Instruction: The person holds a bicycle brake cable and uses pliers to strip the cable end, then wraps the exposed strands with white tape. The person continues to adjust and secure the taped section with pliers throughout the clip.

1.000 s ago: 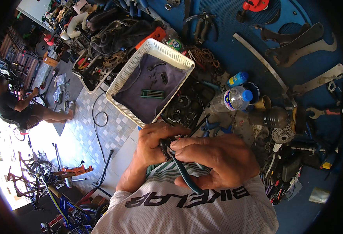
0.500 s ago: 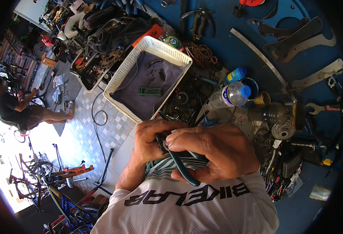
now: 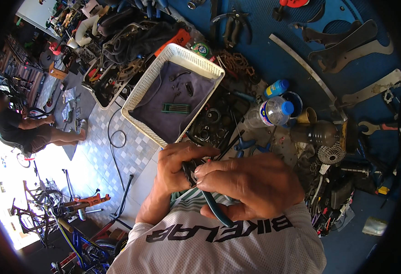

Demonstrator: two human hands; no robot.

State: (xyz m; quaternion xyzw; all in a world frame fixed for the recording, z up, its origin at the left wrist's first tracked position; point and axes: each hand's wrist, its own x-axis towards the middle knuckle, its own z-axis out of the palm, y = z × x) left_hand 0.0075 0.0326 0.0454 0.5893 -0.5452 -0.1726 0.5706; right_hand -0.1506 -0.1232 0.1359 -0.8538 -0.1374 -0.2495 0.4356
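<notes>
In front of my chest, my left hand (image 3: 176,165) is closed with its fingers curled round a small dark metal part (image 3: 189,171). My right hand (image 3: 250,185) meets it there, thumb and fingertips pressed at that part. A pair of pliers with teal handles (image 3: 217,209) lies in my right hand, one handle slanting down toward my shirt. My fingers hide the jaws, so what they grip cannot be seen. Just beyond my hands is a cream plastic basket (image 3: 141,121) lined with grey cloth. It holds a green slotted piece (image 3: 175,108) and several small dark parts.
Right of the basket stand a clear bottle with a blue cap (image 3: 273,112), a blue bottle (image 3: 276,88) and a cassette sprocket (image 3: 331,152). Tools hang on the blue board (image 3: 273,59). Another person (image 3: 24,121) stands far left, near bicycles (image 3: 68,228) and a cable on the tiled floor.
The pliers' visible handle has swung lower and steeper. My right fingertips have shifted slightly down over the dark part. Far left, the other person's arm now reaches further out.
</notes>
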